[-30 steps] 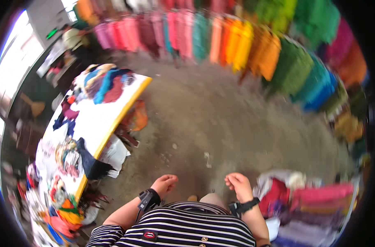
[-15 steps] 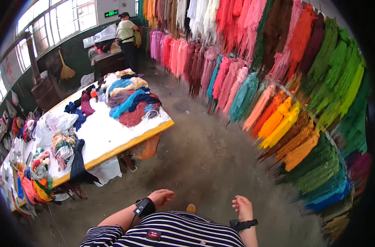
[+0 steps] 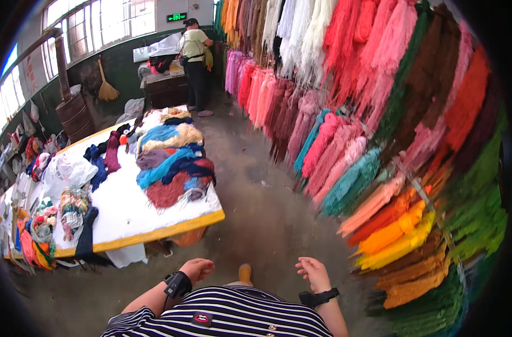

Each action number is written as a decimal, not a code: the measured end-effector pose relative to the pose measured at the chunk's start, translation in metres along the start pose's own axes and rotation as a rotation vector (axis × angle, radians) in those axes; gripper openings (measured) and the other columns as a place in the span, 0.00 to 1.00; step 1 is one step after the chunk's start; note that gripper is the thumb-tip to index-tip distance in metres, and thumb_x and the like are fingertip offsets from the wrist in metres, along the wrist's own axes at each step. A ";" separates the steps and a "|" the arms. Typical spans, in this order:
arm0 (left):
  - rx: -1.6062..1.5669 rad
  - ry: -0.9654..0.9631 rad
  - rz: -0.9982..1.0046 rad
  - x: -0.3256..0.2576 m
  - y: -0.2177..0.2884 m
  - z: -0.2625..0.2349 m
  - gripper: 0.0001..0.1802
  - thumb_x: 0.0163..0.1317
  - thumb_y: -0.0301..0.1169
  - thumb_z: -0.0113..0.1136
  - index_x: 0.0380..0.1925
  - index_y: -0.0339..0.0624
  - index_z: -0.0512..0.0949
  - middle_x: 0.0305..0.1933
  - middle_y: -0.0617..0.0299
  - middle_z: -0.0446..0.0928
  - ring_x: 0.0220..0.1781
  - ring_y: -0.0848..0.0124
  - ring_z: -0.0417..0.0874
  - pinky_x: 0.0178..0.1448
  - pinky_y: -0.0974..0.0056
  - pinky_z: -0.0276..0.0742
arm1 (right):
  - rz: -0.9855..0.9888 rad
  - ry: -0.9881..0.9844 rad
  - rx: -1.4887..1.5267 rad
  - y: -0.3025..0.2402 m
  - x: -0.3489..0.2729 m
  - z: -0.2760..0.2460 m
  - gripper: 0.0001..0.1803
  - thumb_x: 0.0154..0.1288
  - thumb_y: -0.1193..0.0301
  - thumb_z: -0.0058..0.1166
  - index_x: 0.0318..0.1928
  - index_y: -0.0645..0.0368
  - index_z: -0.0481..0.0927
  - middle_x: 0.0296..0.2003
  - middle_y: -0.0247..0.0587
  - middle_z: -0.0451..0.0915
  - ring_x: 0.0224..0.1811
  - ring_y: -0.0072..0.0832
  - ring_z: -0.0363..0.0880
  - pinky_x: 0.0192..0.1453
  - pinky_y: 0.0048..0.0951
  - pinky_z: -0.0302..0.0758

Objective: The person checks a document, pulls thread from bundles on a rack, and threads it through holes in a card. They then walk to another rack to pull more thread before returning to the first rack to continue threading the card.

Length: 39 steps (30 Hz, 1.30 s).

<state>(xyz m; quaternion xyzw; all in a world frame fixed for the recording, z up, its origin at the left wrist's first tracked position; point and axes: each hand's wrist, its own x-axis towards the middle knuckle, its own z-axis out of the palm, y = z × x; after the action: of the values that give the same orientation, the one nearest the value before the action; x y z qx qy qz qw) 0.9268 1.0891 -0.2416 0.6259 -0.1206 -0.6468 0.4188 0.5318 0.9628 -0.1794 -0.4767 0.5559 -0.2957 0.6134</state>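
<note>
Hands come first: the left hand [image 3: 197,269] hangs low and near, with its fingers curled loosely and nothing in them. The right hand [image 3: 314,273] is near too, half open, fingers bent a little, and it holds nothing. Both hands float over the grey floor [image 3: 267,219], well apart from each other. Each wrist has a black band on it. Between the hands, a yellow shoe tip [image 3: 245,273] peeks out on the floor. Below them is a striped shirt [image 3: 228,317].

To the left stands a long white bench [image 3: 121,208] with a yellow edge. The left hand is nearest to its near corner but does not touch it. Piles of yarn [image 3: 169,163] lie on the bench, blue, red, purple and tan. More bright bundles [image 3: 39,236] lie at its left end.

To the right, hanging yarn [image 3: 379,140] fills the wall, pink, red, teal, orange, yellow and green.

Far away, a person [image 3: 195,62] stands by a dark cabinet [image 3: 166,90]. A broom [image 3: 105,84] leans on the green wall under the windows [image 3: 98,22].
</note>
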 end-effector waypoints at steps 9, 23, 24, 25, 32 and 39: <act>-0.094 -0.225 0.035 0.224 0.187 0.100 0.09 0.67 0.32 0.53 0.42 0.45 0.79 0.38 0.67 0.81 0.29 0.80 0.74 0.33 0.73 0.72 | 0.012 -0.087 0.045 -0.114 0.227 -0.053 0.29 0.69 0.61 0.52 0.66 0.58 0.62 0.44 0.36 0.81 0.35 0.20 0.78 0.34 0.20 0.71; -0.367 0.071 0.195 0.432 0.457 0.129 0.08 0.68 0.32 0.54 0.43 0.43 0.77 0.41 0.63 0.80 0.32 0.77 0.76 0.34 0.73 0.72 | 0.017 -0.331 -0.165 -0.303 0.708 -0.004 0.20 0.69 0.61 0.52 0.56 0.58 0.74 0.40 0.35 0.81 0.32 0.19 0.77 0.32 0.18 0.70; -0.415 0.094 0.188 0.439 0.466 0.118 0.08 0.68 0.31 0.52 0.43 0.44 0.77 0.41 0.63 0.81 0.33 0.77 0.77 0.35 0.73 0.73 | 0.004 -0.374 -0.188 -0.324 0.737 0.019 0.22 0.69 0.60 0.52 0.58 0.58 0.73 0.41 0.35 0.81 0.32 0.19 0.77 0.32 0.18 0.70; -0.452 0.086 0.215 0.452 0.475 0.108 0.08 0.68 0.31 0.52 0.44 0.44 0.76 0.42 0.62 0.81 0.33 0.76 0.78 0.35 0.72 0.73 | -0.014 -0.409 -0.220 -0.344 0.765 0.039 0.23 0.69 0.60 0.52 0.59 0.59 0.72 0.41 0.35 0.80 0.33 0.19 0.77 0.32 0.18 0.70; -0.487 0.293 0.251 0.556 0.592 0.024 0.08 0.68 0.32 0.53 0.45 0.45 0.75 0.43 0.64 0.81 0.34 0.76 0.80 0.34 0.73 0.74 | -0.145 -0.566 -0.239 -0.452 0.965 0.199 0.24 0.67 0.60 0.52 0.58 0.60 0.72 0.43 0.33 0.80 0.36 0.19 0.77 0.36 0.20 0.69; -0.491 0.265 0.282 0.709 0.789 -0.091 0.10 0.66 0.31 0.53 0.46 0.46 0.75 0.43 0.66 0.79 0.33 0.77 0.77 0.30 0.74 0.70 | -0.233 -0.402 0.010 -0.540 1.140 0.339 0.13 0.68 0.61 0.54 0.40 0.57 0.82 0.35 0.28 0.82 0.34 0.15 0.76 0.35 0.19 0.68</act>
<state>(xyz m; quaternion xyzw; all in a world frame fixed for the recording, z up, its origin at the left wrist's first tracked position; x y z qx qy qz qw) 1.4137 0.1420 -0.2245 0.5621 0.0090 -0.5048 0.6551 1.1853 -0.1682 -0.1664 -0.5841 0.3623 -0.2664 0.6758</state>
